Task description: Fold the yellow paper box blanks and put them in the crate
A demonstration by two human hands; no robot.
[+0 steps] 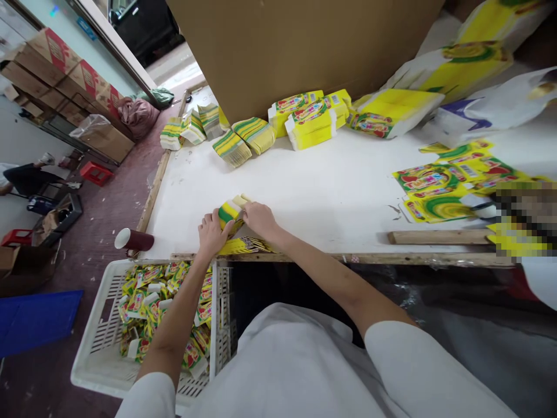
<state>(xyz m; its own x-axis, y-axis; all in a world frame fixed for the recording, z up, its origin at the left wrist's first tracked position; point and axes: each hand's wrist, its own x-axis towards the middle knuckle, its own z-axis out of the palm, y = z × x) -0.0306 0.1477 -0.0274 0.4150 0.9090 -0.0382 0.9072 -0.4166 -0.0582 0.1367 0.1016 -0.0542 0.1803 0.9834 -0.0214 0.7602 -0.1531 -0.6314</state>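
Note:
Over the white table, near its front edge, my left hand (pixel 212 233) has its fingers round one side of a small yellow and green carton (pixel 228 213). From the other side, my right hand (pixel 260 219) closes on the same carton at its pale end; the fingertips are partly hidden. Just below the hands, a fanned stack of flat yellow cartons (pixel 246 246) lies along the table edge. A white plastic crate (pixel 93 342) stands under my left arm, heaped with folded small cartons (pixel 145 305).
A maroon mug (pixel 141 240) lies by the table's left corner. Fanned carton stacks (pixel 250 136) and yellow carton bundles (pixel 313 122) line the big cardboard box (pixel 313 52). At right are printed cartons (pixel 448 180), a wooden strip (pixel 439 237) and a co-worker's blurred-out hand area.

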